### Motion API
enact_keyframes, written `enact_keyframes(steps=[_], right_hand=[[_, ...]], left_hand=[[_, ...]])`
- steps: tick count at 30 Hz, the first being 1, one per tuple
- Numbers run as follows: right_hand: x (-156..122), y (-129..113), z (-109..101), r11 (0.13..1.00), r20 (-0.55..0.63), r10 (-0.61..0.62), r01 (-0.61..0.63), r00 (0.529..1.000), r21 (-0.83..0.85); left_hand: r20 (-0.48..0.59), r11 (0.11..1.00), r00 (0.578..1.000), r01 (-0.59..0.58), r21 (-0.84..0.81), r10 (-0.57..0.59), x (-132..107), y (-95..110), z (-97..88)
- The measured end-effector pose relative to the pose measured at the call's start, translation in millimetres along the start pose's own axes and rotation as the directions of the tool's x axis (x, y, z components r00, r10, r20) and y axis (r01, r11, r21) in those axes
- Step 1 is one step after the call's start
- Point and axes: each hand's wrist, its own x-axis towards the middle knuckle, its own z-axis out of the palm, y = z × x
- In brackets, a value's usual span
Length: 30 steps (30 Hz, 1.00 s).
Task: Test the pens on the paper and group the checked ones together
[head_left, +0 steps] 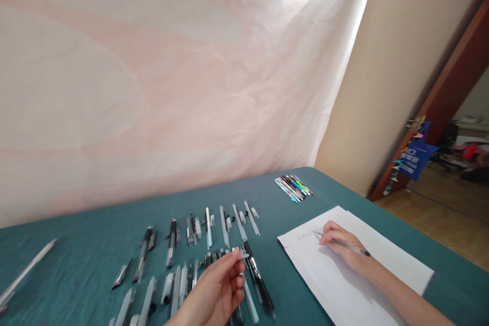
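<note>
On the right, my right hand (346, 248) is closed round a slim pen (349, 247), its tip at the upper left of a white sheet of paper (317, 277). Faint scribbles (305, 235) show beside the tip. Lower centre, my left hand (217, 285) pinches a small translucent pen cap (243, 254) between thumb and fingers. Below and around that hand lie pen parts: a black pen (259, 280) just to its right, a pale blue barrel (250, 300), and several clear barrels (175, 290) partly hidden behind it.
Further back runs a row of taken-apart pens, with a white barrel (223, 225) and a black one (171, 242) among them. A bundle of assembled pens (293, 187) lies at the far edge. A long pale stick (28, 272) rests at the left of the green tablecloth (84, 244).
</note>
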Motion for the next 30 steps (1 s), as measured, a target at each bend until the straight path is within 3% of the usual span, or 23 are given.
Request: enact_keyframes(steps=[4,9,15,19,23,27,30], right_hand=[[0.7,-1.0,0.4,1.0,-0.037,0.009,-0.01,0.999,-0.02],[-0.1,-6.1,-1.4,0.999,0.004,0.028,-0.028,1.0,0.046],[0.3,-27.7,-5.4,0.926,-0.099,0.249,-0.207,0.963,0.316],[13.3,-75.0,7.5,0.74,0.022,0.245,-0.202,0.969,0.641],[30.7,-141.6,31.3,0.618,0.161,0.138,-0.212,0.977,0.757],[42.0,-192.9,59.4,0.65,0.227,0.037,-0.196,0.973,0.734],[44.0,-211.1,76.9,0.735,0.203,-0.021,-0.123,0.979,0.667]], left_hand=[[-0.023,1.0,1.0,0.006,0.002,-0.006,0.1,0.3,1.3],[-0.022,1.0,1.0,0.009,0.001,-0.009,0.8,0.2,0.9],[-0.041,0.999,0.999,-0.033,-0.007,0.032,-2.2,0.6,1.5],[-0.023,1.0,1.0,-0.011,-0.029,0.01,-2.1,4.8,-1.3],[0.001,0.996,0.999,-0.038,-0.075,0.039,-5.5,12.8,-2.7],[0.032,0.988,0.992,-0.115,-0.106,0.119,-13.3,22.7,-1.4],[0.041,0.973,0.981,-0.183,-0.138,0.19,-18.3,29.0,-1.0]])
